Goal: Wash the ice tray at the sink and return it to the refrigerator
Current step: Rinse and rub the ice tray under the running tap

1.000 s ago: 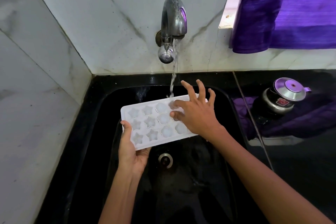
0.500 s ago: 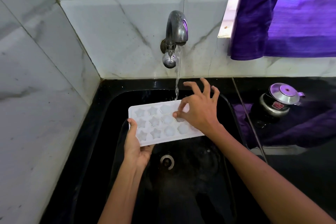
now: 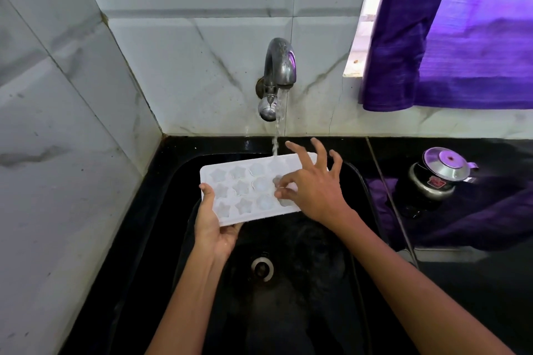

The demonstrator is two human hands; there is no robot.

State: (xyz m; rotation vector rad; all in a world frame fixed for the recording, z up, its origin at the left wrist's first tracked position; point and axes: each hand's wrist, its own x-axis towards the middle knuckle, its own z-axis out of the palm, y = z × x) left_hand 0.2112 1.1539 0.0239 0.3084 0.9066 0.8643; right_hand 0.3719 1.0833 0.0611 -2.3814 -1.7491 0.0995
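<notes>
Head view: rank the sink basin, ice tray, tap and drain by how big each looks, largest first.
1. Sink basin
2. Ice tray
3. Tap
4. Drain
The tap sits farther from the camera than the tray, so its true size is unsure.

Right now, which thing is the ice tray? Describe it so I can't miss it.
Find the black sink below the wall tap. Over its basin, under the running water, both hands hold a flat white ice tray. It alone is white, with star and round pockets.

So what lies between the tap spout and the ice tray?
Only the falling water stream, from the tap onto the ice tray, in the head view.
</notes>
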